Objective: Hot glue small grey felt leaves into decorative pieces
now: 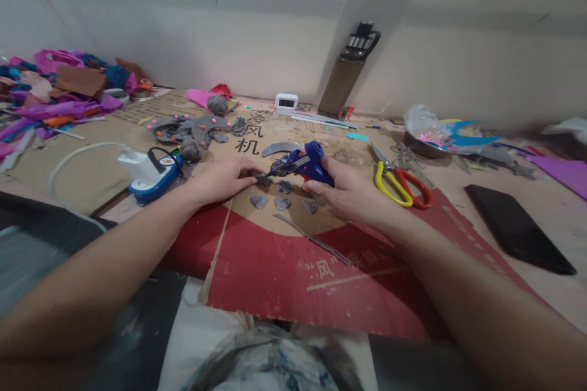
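Note:
My right hand (342, 186) is wrapped round the handle of a blue hot glue gun (316, 162), whose nozzle points left. My left hand (232, 175) pinches the edge of a small grey fuzzy piece (265, 179) on the cardboard, right by the nozzle tip. Several similar grey pieces lie in front, among them a heart-shaped one (282, 203) and another at the right (310, 205). Behind the glue gun rests a curved grey strip (280, 148). A thin grey strand (314, 238) lies nearer to me across the red print.
Red-and-yellow-handled scissors (398, 180) and a black phone (518, 227) lie at right. A blue power strip (156, 180) with a white plug sits at left. Behind are grey balls and dotted shapes (202, 130), a tall bottle (343, 76), a small clock (287, 102) and a metal bowl (428, 148).

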`<action>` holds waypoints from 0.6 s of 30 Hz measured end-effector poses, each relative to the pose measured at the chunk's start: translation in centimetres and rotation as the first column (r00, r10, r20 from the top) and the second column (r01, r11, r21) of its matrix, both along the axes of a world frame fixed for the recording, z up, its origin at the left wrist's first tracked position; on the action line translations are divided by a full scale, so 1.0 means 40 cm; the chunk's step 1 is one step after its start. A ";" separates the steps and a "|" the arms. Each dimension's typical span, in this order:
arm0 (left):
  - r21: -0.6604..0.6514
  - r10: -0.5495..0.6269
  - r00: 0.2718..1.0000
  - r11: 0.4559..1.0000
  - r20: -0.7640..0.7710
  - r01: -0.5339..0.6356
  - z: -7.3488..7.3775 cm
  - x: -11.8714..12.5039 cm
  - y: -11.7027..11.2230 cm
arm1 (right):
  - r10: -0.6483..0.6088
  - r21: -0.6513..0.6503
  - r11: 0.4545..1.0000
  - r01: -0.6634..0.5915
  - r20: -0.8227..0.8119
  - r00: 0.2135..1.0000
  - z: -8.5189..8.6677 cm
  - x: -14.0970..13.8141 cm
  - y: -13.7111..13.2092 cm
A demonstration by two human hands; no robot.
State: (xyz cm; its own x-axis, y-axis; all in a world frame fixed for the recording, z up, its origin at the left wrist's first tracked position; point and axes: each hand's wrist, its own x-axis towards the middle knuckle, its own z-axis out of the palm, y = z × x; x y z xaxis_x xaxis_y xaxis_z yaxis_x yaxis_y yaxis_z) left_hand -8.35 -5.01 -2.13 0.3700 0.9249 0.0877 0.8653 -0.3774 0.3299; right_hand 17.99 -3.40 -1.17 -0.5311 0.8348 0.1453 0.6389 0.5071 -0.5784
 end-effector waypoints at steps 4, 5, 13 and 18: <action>0.002 0.039 0.999 0.999 0.024 -0.040 0.006 0.009 -0.007 | -0.006 0.012 1.000 0.006 0.004 1.000 -0.001 -0.001 -0.002; -0.003 0.053 0.998 0.999 0.030 -0.053 0.008 0.010 -0.007 | -0.007 0.012 1.000 0.007 0.001 1.000 -0.001 -0.001 -0.002; -0.070 -0.029 0.997 0.997 0.073 0.034 0.008 0.006 0.005 | 0.003 0.012 1.000 -0.003 0.000 1.000 -0.002 -0.001 0.002; -0.088 -0.039 0.998 0.995 0.058 0.044 0.006 0.004 0.011 | 0.007 0.020 1.000 -0.007 -0.017 1.000 -0.001 -0.001 -0.001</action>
State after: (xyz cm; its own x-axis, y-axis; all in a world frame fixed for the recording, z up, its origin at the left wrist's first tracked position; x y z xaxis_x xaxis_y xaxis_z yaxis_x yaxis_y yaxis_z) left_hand -8.18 -4.57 -1.90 0.4046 0.9141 0.0272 0.8288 -0.3791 0.4117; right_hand 17.95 -3.45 -1.23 -0.5345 0.8278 0.1705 0.6256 0.5231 -0.5788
